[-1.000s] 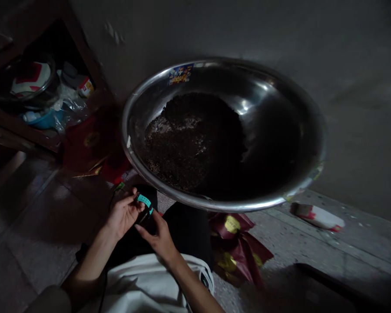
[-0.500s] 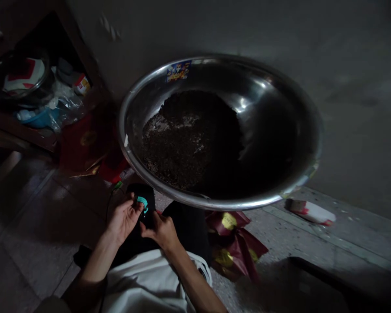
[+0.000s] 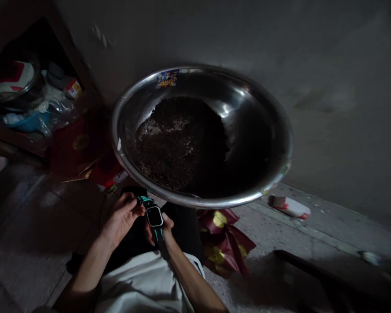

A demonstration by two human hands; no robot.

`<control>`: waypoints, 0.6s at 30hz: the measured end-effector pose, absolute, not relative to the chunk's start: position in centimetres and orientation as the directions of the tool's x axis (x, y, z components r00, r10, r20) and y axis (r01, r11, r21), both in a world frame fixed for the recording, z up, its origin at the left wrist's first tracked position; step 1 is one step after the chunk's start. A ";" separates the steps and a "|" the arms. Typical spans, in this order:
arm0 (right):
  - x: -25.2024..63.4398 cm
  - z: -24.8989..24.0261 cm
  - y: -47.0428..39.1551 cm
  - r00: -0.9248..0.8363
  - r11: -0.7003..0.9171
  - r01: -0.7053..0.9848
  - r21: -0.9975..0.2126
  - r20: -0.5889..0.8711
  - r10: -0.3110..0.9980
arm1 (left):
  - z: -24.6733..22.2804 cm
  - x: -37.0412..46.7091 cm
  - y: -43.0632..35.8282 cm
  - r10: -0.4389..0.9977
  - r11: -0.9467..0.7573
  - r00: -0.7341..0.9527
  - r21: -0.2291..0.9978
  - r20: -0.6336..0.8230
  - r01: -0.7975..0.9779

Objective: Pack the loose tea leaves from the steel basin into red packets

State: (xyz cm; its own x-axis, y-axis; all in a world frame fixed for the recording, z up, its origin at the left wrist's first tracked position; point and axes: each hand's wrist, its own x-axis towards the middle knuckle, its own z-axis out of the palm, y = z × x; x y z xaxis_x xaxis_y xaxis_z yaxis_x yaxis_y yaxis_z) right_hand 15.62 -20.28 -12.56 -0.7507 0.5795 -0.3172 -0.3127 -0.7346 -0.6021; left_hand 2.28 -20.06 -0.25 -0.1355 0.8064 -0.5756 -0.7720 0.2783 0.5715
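Observation:
A smartwatch (image 3: 154, 216) with a black and teal strap lies between my hands above my lap, its dark screen facing up. My left hand (image 3: 122, 216) has its curled fingertips closed on the upper end of the strap. My right hand (image 3: 161, 226) holds the watch from below and from the side, its thumb by the case and its other fingers partly hidden behind it. Just beyond my hands stands a large metal basin (image 3: 198, 202) with dark, crumbly material (image 3: 169, 161) inside.
A maroon bag (image 3: 226, 248) with yellow patches lies on the floor under the basin. To the right are a white and red packet (image 3: 291, 206) and a dark bar (image 3: 306, 267). Red bags (image 3: 78, 148) and a cluttered shelf (image 3: 19, 143) are at the left.
The watch has turned so that its face and lower strap now show. My right hand has shifted behind and beside it. The view has moved slightly, so the basin appears further left.

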 end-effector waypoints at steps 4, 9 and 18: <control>15.6 -13.7 -20.0 -0.805 -0.767 -0.354 -0.535 -0.244 0.542 | -0.2 2.7 -20.2 0.792 0.288 -0.125 0.547 -0.598 -0.786; 15.8 -14.6 -19.8 -0.849 -0.735 -0.330 -0.592 -0.154 0.506 | -0.5 2.9 -20.2 0.797 0.285 -0.130 0.557 -0.590 -0.780; 15.3 -15.6 -20.9 -0.759 -0.682 -0.379 -0.625 -0.211 0.616 | -0.2 2.9 -20.1 0.808 0.292 -0.125 0.575 -0.576 -0.765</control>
